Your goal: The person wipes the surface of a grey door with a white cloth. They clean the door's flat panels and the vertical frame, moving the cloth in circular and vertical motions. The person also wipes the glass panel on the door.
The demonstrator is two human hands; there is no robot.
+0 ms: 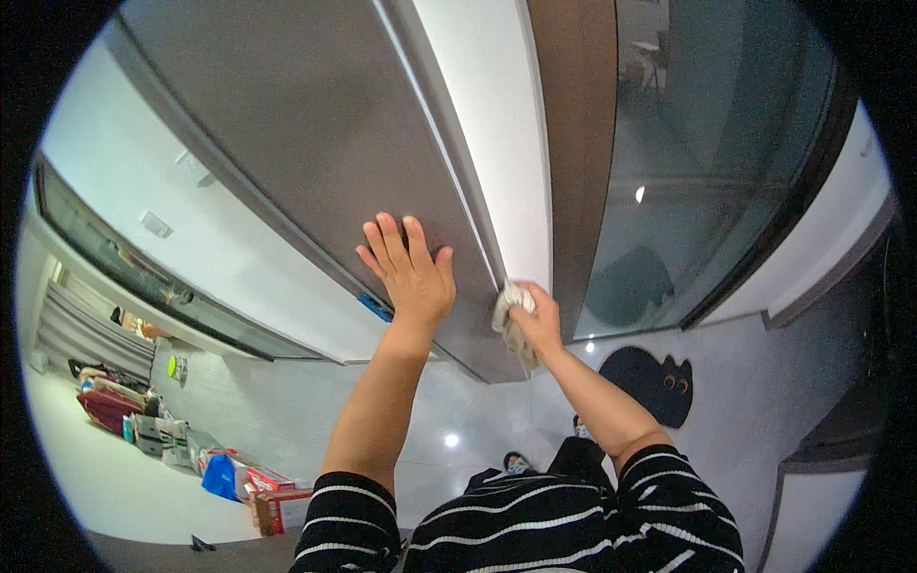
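Observation:
A tall grey-brown panel [287, 124], like a cabinet side or fridge door, stands in front of me. Flat against it lies my left hand [413, 272], fingers spread and holding nothing. My right hand [540, 320] grips a crumpled whitish cloth [513, 310] at the panel's right edge, where a shiny metal strip [449, 162] runs down. Some of the cloth hangs below the fingers. A small blue piece [375, 307] sits on the panel's left edge, near my left wrist.
On the right, a dark cat-shaped mat [645, 384] lies on the pale tiled floor [449, 406] before a dark glass door [707, 172]. Along the left wall are boxes [282, 506], a blue bag [222, 476] and several other bags. My feet are just below the panel.

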